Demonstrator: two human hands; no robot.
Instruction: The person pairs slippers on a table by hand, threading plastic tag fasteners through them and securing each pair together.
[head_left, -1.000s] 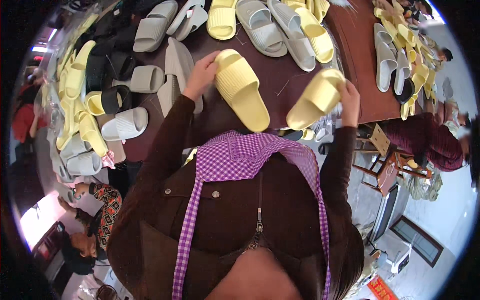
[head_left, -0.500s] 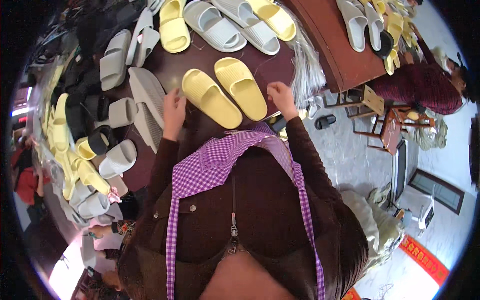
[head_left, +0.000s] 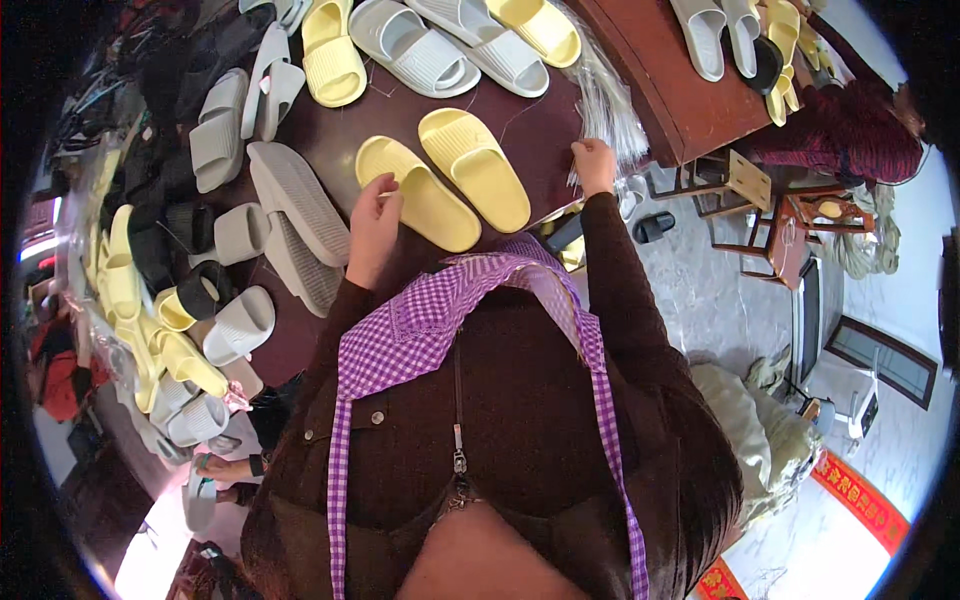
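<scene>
A pair of yellow slide sandals lies side by side on the dark red table before me, the left slide (head_left: 432,208) and the right slide (head_left: 490,185), toes pointing away. My left hand (head_left: 374,230) is by the left slide's outer edge, fingers curled together; anything they hold is hidden. My right hand (head_left: 595,165) has moved onto the near end of a bundle of clear plastic strands (head_left: 606,100) at the table's right edge. Its fingers are closed, with a thin strand showing below them.
Grey slides (head_left: 415,50) and more yellow slides (head_left: 333,60) line the far side. Stacked grey slides (head_left: 300,205) lie to my left, beside a jumble of black, grey and yellow ones. A second table (head_left: 680,80), wooden chairs (head_left: 780,230) and another person (head_left: 850,135) are at right.
My right hand has moved outward and away from me, to the strands. The left hand has shifted right, closer to the left slide. The view has shifted slightly; the pair stays on the table.
</scene>
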